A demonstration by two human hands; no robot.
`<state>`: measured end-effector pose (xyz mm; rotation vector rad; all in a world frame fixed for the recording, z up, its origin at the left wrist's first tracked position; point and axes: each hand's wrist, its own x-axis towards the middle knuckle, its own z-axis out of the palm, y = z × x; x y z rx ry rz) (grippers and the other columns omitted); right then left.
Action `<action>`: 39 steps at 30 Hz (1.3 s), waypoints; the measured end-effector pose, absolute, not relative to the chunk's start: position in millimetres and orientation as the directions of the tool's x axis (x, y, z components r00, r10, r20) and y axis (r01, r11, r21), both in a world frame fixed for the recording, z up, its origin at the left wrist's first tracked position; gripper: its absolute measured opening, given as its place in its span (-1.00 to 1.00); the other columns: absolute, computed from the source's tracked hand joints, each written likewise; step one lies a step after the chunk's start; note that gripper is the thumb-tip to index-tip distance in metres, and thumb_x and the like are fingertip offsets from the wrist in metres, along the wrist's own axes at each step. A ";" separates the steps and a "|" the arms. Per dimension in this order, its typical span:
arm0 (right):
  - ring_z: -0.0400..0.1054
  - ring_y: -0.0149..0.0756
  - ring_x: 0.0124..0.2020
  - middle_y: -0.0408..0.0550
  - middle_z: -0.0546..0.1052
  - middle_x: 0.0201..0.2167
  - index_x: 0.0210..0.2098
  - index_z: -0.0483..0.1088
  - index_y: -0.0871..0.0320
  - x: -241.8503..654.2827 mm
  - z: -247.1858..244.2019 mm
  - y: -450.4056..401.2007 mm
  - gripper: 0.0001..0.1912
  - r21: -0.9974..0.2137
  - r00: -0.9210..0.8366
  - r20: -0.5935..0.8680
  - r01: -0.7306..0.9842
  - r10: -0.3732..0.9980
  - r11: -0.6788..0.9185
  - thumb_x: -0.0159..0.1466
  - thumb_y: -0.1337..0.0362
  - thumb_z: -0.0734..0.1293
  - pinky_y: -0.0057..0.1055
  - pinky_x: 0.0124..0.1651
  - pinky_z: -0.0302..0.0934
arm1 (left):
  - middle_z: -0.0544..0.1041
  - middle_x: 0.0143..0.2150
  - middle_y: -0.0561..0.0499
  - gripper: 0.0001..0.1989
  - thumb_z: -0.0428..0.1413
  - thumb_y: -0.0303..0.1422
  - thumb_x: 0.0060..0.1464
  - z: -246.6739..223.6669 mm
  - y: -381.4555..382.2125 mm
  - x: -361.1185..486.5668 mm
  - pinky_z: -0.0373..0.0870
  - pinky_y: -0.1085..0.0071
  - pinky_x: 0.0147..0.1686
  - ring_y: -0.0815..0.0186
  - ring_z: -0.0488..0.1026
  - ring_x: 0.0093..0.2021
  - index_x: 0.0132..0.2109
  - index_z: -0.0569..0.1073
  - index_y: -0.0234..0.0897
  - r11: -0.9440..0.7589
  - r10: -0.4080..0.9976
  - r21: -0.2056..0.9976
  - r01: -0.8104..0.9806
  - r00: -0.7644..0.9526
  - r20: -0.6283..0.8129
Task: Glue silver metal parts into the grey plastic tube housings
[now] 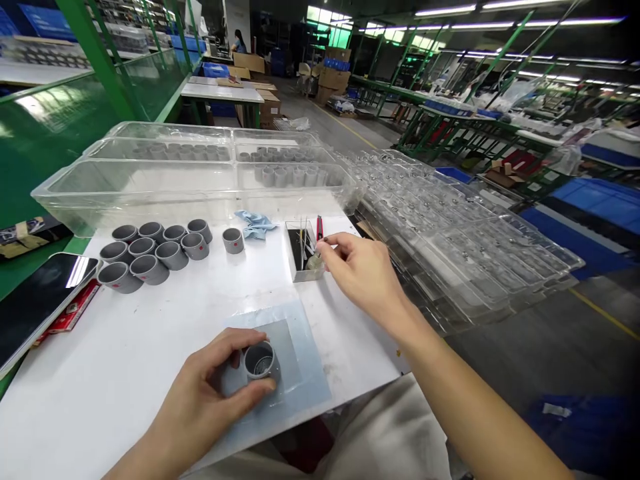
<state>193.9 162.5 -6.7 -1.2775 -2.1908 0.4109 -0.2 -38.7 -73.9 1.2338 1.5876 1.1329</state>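
My left hand [205, 390] is closed around a grey cup [261, 363] over a pale blue sheet [313, 373] near the table's front edge; the cup's open top faces up. Over the right end of a small metal-edged tray [299, 275], my right hand [357, 270] has its thumb and forefinger pinched together, with a small dark bit at the fingertips that I cannot make out. A small glass bottle [315, 262] and tweezers [302, 243] are in that tray. One grey cup [233, 241] stands alone, left of the tray.
Several grey cups [150, 267] stand at the left. Behind them are clear plastic bins [135, 183] holding more cups. A blue cloth [255, 225] and a red knife [319, 227] lie near the small tray. A phone [40, 300] is at the left edge; stacked clear trays [450, 227] at the right.
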 end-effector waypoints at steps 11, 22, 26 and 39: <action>0.51 -0.27 -0.41 -0.10 0.69 -0.36 -0.20 0.68 0.09 207.9 15.3 130.8 -0.82 -0.506 -0.118 0.723 0.581 0.680 0.638 0.35 0.14 0.46 -0.32 -0.30 0.33 | 0.60 0.04 0.09 -0.58 0.42 -0.34 0.07 -77.9 -38.2 0.0 0.46 0.35 0.06 0.23 0.55 0.06 0.06 0.56 0.09 -0.008 0.998 0.973 0.229 -0.065 0.023; 0.47 -0.51 -0.48 -0.21 0.62 -0.44 -0.16 0.59 0.18 198.2 1.7 45.0 -0.87 -0.661 -0.558 0.521 0.214 0.646 0.719 0.32 0.47 0.44 -0.56 -0.39 0.35 | 0.60 0.05 0.11 -0.56 0.39 -0.37 0.10 -78.7 -37.3 -0.6 0.46 0.25 0.08 0.21 0.54 0.08 0.09 0.53 0.09 0.027 0.998 0.982 0.184 -0.063 -0.016; 0.47 -0.45 -0.46 -0.15 0.61 -0.46 -0.17 0.59 0.24 189.5 -19.2 47.5 -0.90 -0.691 -0.582 0.500 0.179 0.642 0.701 0.34 0.47 0.42 -0.50 -0.37 0.36 | 0.60 0.07 0.09 -0.57 0.39 -0.37 0.11 -79.0 -37.0 -1.1 0.48 0.22 0.09 0.19 0.55 0.08 0.09 0.52 0.06 0.008 0.999 0.986 0.165 -0.039 -0.001; 0.42 -0.40 -0.48 -0.10 0.58 -0.45 -0.10 0.54 0.27 192.7 -20.4 45.8 -0.83 -0.543 -0.599 0.595 0.190 0.535 0.818 0.33 0.53 0.41 -0.41 -0.44 0.30 | 0.59 0.06 0.11 -0.58 0.39 -0.32 0.12 -79.9 -38.0 -1.1 0.46 0.28 0.10 0.21 0.54 0.09 0.09 0.52 0.10 0.027 0.998 0.986 0.163 -0.055 -0.019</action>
